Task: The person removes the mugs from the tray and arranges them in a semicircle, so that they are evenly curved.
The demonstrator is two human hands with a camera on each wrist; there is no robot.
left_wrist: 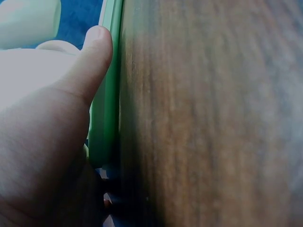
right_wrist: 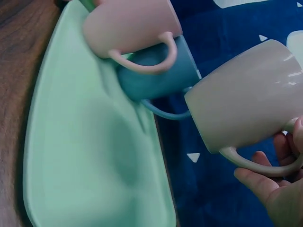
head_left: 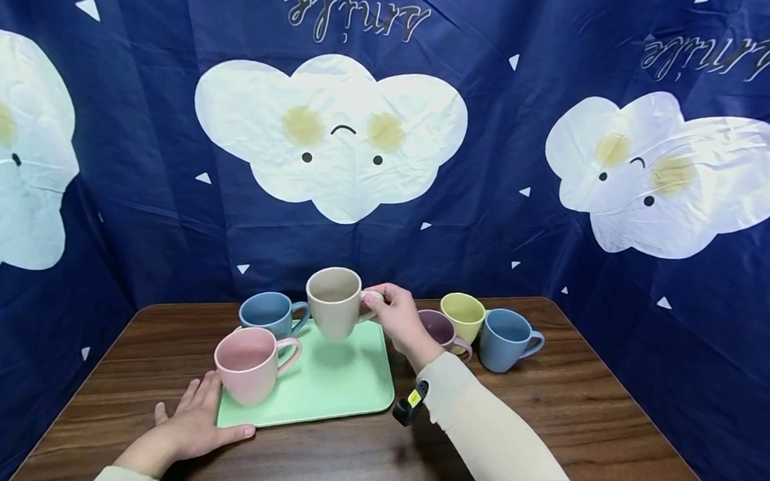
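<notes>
My right hand (head_left: 390, 312) grips the handle of a beige mug (head_left: 334, 302) and holds it in the air above the far part of a light green tray (head_left: 348, 387); the right wrist view shows that beige mug (right_wrist: 246, 111) clear of the tray (right_wrist: 80, 156). A pink mug (head_left: 249, 364) stands on the tray's near left corner, a blue mug (head_left: 269, 312) at its far left. My left hand (head_left: 194, 425) lies flat on the table, fingers straight, thumb (left_wrist: 92, 56) pressed along the tray's near edge (left_wrist: 106, 99).
To the right of the tray stand a purple mug (head_left: 442, 332), a yellow mug (head_left: 462, 314) and a second blue mug (head_left: 507, 339) on the dark wooden table (head_left: 580, 425). A navy cloud-print curtain (head_left: 338, 140) closes in the back and both sides.
</notes>
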